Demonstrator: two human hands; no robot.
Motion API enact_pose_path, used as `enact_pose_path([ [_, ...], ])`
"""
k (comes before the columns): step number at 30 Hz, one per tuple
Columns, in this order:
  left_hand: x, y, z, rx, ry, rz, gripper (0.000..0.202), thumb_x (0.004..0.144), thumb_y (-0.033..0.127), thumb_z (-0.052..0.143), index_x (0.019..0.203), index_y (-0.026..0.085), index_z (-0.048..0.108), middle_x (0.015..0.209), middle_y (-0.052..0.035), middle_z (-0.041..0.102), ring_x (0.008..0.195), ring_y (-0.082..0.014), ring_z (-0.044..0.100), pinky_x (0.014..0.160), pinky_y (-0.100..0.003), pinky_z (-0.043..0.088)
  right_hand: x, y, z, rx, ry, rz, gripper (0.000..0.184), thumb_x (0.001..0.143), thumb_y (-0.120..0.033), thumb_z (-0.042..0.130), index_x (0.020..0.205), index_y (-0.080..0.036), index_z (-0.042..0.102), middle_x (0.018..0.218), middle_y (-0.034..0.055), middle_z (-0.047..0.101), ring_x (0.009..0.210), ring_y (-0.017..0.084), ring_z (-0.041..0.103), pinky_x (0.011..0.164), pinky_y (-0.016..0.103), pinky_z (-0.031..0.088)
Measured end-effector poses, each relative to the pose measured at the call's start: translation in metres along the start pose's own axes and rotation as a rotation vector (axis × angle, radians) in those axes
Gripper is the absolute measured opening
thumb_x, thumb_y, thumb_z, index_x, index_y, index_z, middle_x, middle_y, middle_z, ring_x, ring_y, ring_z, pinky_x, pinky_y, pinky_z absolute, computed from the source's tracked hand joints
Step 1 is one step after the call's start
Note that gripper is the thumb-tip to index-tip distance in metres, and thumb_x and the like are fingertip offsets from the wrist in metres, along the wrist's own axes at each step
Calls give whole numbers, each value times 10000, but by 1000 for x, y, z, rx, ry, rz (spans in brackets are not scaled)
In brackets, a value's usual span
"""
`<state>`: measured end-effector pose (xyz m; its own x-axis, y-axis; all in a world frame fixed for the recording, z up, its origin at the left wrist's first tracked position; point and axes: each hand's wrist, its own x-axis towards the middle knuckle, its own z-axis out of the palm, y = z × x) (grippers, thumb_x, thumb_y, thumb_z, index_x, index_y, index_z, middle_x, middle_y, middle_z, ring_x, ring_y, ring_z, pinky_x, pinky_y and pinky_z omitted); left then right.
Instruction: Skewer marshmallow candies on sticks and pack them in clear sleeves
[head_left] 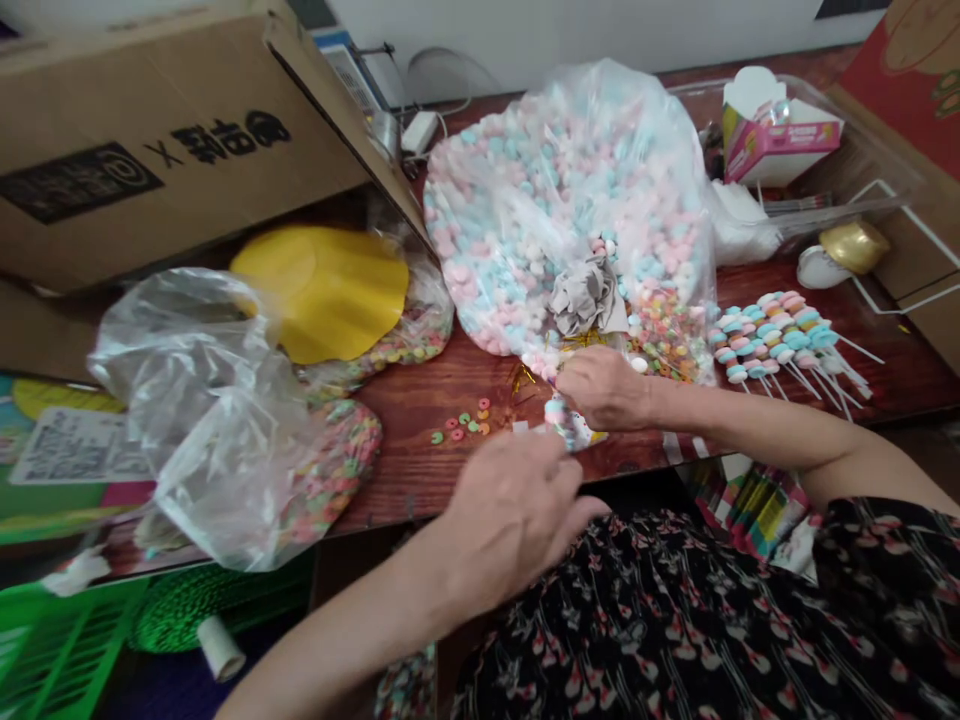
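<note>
My right hand [604, 390] pinches a short white stick threaded with pastel candy rings [559, 415] over the table edge. My left hand [510, 510] is just below that stick, with its fingers apart and slightly blurred. Behind both hands lies a large clear bag of pink and blue candy rings [562, 210], with crumpled grey paper [585, 295] on it. Several loose coloured cereal rings [461, 425] lie left of the hands. Finished candy sticks [780, 340] lie side by side to the right.
A cardboard box [165, 130] overhangs the back left of the wooden table [397, 430]. Clear bags of coloured rings [334, 480] and a yellow disc [322, 290] lie left. A pink carton [780, 135] stands back right. Green twine [187, 610] sits below the table.
</note>
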<state>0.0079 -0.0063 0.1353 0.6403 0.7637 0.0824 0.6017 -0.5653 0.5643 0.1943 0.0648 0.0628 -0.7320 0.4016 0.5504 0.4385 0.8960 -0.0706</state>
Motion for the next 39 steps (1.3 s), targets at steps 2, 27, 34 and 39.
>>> enact_pose_path([
  [2, 5, -14, 20, -98, -6, -5, 162, 810, 367, 649, 788, 217, 708, 794, -84, 654, 697, -208, 589, 662, -323, 454, 8, -4, -5, 140, 83, 134, 194, 865, -134, 404, 740, -159, 551, 680, 40, 543, 652, 153, 437, 634, 296, 335],
  [27, -46, -71, 58, 114, 505, -8, 230, 849, 116, 575, 1025, 166, 713, 924, -94, 701, 850, -178, 635, 795, -293, 524, 8, -66, 54, 1242, 15, 893, 112, 724, -161, 545, 613, -168, 555, 534, -48, 508, 511, 80, 443, 528, 210, 340],
  [34, -162, -65, 37, 150, 46, -453, 198, 881, 210, 494, 921, 187, 687, 861, -61, 682, 777, -168, 648, 725, -269, 509, -3, -113, 77, 1614, -472, 878, 229, 784, -286, 636, 967, -149, 634, 590, -59, 570, 452, 59, 435, 476, 188, 336],
  [39, -204, -68, 23, 518, -337, -897, 267, 817, 327, 532, 995, 202, 687, 879, -86, 660, 863, -291, 647, 712, -378, 504, -15, -102, 61, 985, -400, 327, 81, 854, -195, 598, 883, -160, 666, 771, 19, 666, 694, 112, 573, 707, 236, 431],
])
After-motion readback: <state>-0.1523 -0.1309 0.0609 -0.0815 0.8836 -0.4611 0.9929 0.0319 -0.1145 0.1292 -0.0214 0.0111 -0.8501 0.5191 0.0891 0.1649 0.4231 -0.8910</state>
